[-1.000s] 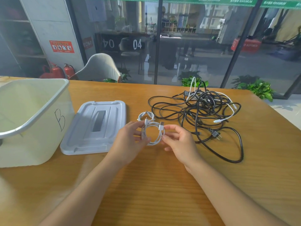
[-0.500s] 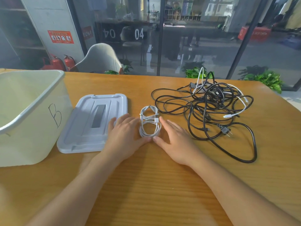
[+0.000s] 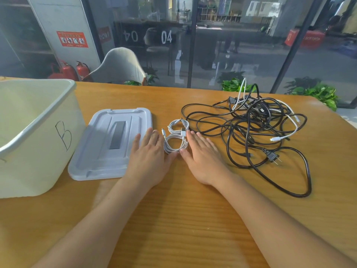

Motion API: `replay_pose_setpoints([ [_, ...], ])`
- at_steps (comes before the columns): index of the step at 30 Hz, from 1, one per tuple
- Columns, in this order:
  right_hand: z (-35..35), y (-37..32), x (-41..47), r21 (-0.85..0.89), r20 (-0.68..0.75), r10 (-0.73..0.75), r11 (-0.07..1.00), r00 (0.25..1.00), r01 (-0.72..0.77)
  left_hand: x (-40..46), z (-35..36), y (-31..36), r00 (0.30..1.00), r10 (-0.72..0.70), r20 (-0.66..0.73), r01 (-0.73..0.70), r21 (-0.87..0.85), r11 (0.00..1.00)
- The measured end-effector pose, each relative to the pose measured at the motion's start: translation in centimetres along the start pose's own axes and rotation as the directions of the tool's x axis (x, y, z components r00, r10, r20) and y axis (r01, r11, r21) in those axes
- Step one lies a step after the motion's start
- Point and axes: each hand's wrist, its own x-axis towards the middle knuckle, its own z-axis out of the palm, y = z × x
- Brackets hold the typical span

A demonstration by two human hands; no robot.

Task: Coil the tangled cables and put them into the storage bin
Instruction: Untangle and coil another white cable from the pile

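Two small white coiled cables lie on the wooden table: the nearer coil (image 3: 175, 144) and, just behind it, a smaller coil (image 3: 178, 125). My left hand (image 3: 149, 160) lies flat on the table left of the nearer coil, fingers straight, thumb touching its near edge. My right hand (image 3: 202, 156) lies flat to the right of that coil, its thumb at the near edge too. A tangle of black and white cables (image 3: 257, 128) is spread to the right, a black plug (image 3: 272, 156) at its near side. The white storage bin (image 3: 36, 136), marked "B", stands open at the left.
The bin's grey lid (image 3: 110, 144) lies flat between the bin and my left hand. A white chair (image 3: 119, 66) stands behind the table's far edge, before a glass wall. The table's right edge runs near the tangle.
A second ago both hands held the nearer white coil lifted above the table. It now lies on the table and both hands rest flat beside it.
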Motion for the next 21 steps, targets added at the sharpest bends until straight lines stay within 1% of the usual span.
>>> replay_pose_setpoints([
  [6,-0.5,0.5,-2.6,0.02,-0.067,-0.068,0.997,0.995,0.07,-1.4,-0.6,0.4,0.995,0.036,-0.094,-0.036,-0.002,0.999],
  [9,-0.9,1.4,-5.2,0.039,-0.099,-0.122,0.991,0.988,0.127,-2.1,-1.1,1.2,0.99,0.052,-0.127,-0.059,-0.05,0.997],
  [11,-1.5,2.2,-7.0,0.072,-0.105,-0.179,0.98,0.978,0.187,-2.7,-1.4,2.4,0.984,0.079,-0.161,-0.095,-0.096,0.991],
  [13,-2.1,3.3,-8.7,0.065,-0.112,-0.217,0.972,0.97,0.225,-3.2,-1.6,3.9,0.973,0.113,-0.204,-0.144,-0.146,0.979],
  [15,-2.7,4.6,-10.1,0.045,-0.147,-0.215,0.974,0.965,0.224,-3.7,-1.7,5.5,0.965,0.14,-0.22,-0.18,-0.171,0.969],
  [19,-3.9,7.2,-12.1,0.003,-0.304,-0.2,0.977,0.932,0.211,-4.1,-1.6,8.5,0.966,0.186,-0.182,-0.219,-0.182,0.959],
  [21,-4.3,8.4,-12.4,0.022,-0.35,-0.148,0.986,0.925,0.166,-4.0,-1.3,9.7,0.965,0.204,-0.162,-0.235,-0.203,0.95],
])
